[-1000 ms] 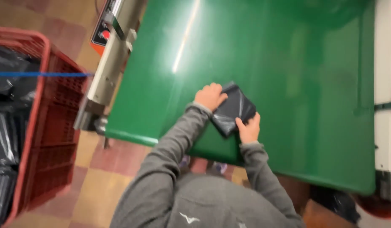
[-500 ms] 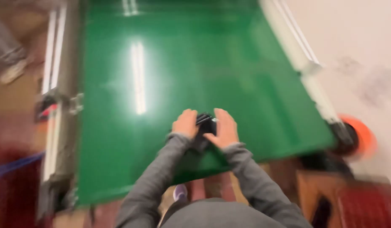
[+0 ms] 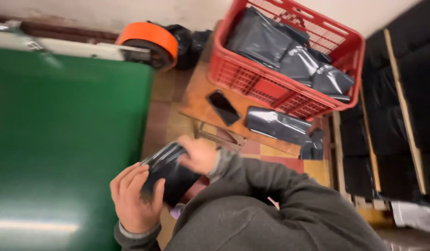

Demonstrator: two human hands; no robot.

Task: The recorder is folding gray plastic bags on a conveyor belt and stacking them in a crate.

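Gripping a small glossy black plastic pouch (image 3: 170,174) with both hands, you hold it just off the right edge of the green conveyor belt (image 3: 61,139); your left hand (image 3: 133,197) clasps its near end, your right hand (image 3: 201,155) its far end. Beyond, a red plastic crate (image 3: 270,86) of dark pouches sits on a wooden bench (image 3: 196,100).

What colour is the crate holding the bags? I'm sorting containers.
Red: the crate shows clearly in the head view, with dark grey bags inside.

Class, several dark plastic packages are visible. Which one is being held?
The dark package between the left hand and right hand; others lie in the red crate or beside it.
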